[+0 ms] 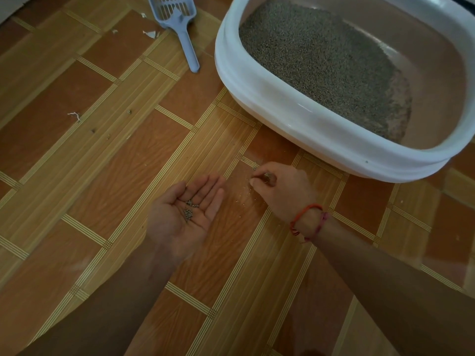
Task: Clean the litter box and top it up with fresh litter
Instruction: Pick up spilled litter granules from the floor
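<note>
Spill pickup, seemingly: just before the litter box [282,109], the right hand [282,187] pinches spilled grains [267,177] off the floor [102,163]; the left hand [183,217], fingers straight, cradles gathered grains [190,209]; next, tipping both lots over the box rim without scattering.

Head-worn, tilted steeply down at the floor [108,181], close over left hand [183,214] and right hand [281,187]; litter box [277,106] at one o'clock.

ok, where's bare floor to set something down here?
Free: floor between scoop and left hand; floor right of the right hand, in front of the litter box. Crowded: spilled granules by the right hand, white scraps beside the scoop.
</note>
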`<action>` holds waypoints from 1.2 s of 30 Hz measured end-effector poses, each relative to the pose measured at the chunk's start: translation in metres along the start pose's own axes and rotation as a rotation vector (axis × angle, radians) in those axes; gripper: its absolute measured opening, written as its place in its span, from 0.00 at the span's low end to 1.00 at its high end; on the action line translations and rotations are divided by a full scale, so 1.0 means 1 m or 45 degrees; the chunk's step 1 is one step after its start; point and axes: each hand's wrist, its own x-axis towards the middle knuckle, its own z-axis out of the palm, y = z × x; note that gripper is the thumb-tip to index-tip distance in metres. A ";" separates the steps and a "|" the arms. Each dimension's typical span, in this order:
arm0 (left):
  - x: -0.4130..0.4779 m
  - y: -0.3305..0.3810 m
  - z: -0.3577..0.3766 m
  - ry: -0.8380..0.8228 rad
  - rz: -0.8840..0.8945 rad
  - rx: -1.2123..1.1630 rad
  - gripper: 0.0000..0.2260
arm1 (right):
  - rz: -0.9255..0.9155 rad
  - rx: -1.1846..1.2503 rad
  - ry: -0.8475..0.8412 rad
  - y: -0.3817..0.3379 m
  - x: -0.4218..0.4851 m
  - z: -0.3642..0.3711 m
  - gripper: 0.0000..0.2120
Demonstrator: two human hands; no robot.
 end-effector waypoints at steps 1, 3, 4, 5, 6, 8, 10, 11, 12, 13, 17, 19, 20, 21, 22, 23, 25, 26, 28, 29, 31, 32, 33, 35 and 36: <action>0.000 0.000 0.000 0.000 0.000 0.001 0.22 | -0.001 -0.010 -0.006 -0.001 -0.001 0.000 0.04; 0.000 0.000 0.000 -0.002 -0.002 0.006 0.23 | -0.014 -0.008 -0.001 -0.002 -0.001 0.001 0.03; 0.000 0.000 0.000 -0.004 -0.005 0.007 0.23 | -0.027 -0.005 0.004 -0.002 0.000 0.002 0.03; 0.001 0.000 0.000 -0.006 -0.008 0.006 0.23 | -0.044 -0.013 0.001 -0.002 0.001 0.003 0.03; 0.001 0.000 0.000 -0.008 -0.009 0.007 0.23 | -0.064 -0.033 -0.011 -0.002 0.002 0.005 0.04; 0.002 0.000 0.000 -0.008 -0.004 0.012 0.24 | -0.102 -0.083 -0.020 0.000 0.002 0.008 0.05; 0.002 0.000 0.000 -0.008 -0.001 0.015 0.24 | -0.132 -0.133 -0.011 0.001 0.001 0.011 0.07; 0.002 0.000 0.000 -0.013 -0.002 0.017 0.24 | -0.147 -0.160 -0.007 0.000 0.001 0.011 0.07; 0.002 -0.001 0.000 -0.018 -0.002 0.018 0.23 | -0.162 -0.189 -0.009 0.000 0.001 0.012 0.08; 0.002 -0.001 -0.001 -0.022 -0.002 0.018 0.23 | -0.174 -0.217 -0.016 -0.001 0.001 0.012 0.08; 0.003 -0.001 -0.002 -0.018 0.002 0.020 0.22 | -0.169 -0.281 -0.082 -0.003 0.001 0.012 0.09; 0.002 -0.001 -0.002 -0.017 0.001 0.017 0.22 | -0.149 -0.274 -0.098 -0.005 0.000 0.010 0.09; 0.001 -0.001 -0.003 -0.019 0.001 0.017 0.22 | -0.140 -0.265 -0.096 -0.007 0.000 0.008 0.08; 0.001 -0.001 -0.004 -0.021 0.004 0.018 0.22 | -0.138 -0.244 -0.087 -0.011 -0.002 0.007 0.08; 0.000 0.000 -0.004 -0.023 0.008 0.019 0.22 | -0.151 -0.202 -0.073 -0.016 -0.004 0.006 0.08; 0.001 0.000 -0.005 -0.025 0.012 0.024 0.23 | -0.182 -0.140 -0.052 -0.022 -0.007 0.005 0.07; 0.001 -0.001 -0.005 -0.056 0.006 0.044 0.23 | -0.264 -0.021 -0.019 -0.039 -0.016 0.003 0.06; 0.000 -0.003 -0.005 -0.076 -0.001 0.064 0.23 | -0.297 0.015 -0.029 -0.049 -0.021 0.003 0.06; 0.000 -0.005 -0.006 -0.092 -0.032 0.120 0.24 | -0.348 0.075 -0.090 -0.066 -0.030 0.005 0.06; 0.001 -0.005 -0.008 -0.090 -0.056 0.156 0.24 | -0.376 0.091 -0.117 -0.072 -0.034 0.007 0.06; 0.000 -0.005 -0.010 -0.109 -0.105 0.247 0.22 | -0.428 0.077 -0.147 -0.080 -0.038 0.012 0.08; 0.000 -0.005 -0.010 -0.124 -0.126 0.281 0.22 | -0.442 0.067 -0.157 -0.081 -0.040 0.014 0.08; 0.000 -0.005 -0.010 -0.143 -0.141 0.292 0.22 | -0.448 0.063 -0.168 -0.081 -0.040 0.015 0.07; 0.000 -0.005 -0.010 -0.172 -0.154 0.274 0.23 | -0.458 0.079 -0.184 -0.081 -0.042 0.015 0.06; 0.000 -0.005 -0.009 -0.179 -0.156 0.264 0.23 | -0.463 0.099 -0.181 -0.081 -0.042 0.015 0.06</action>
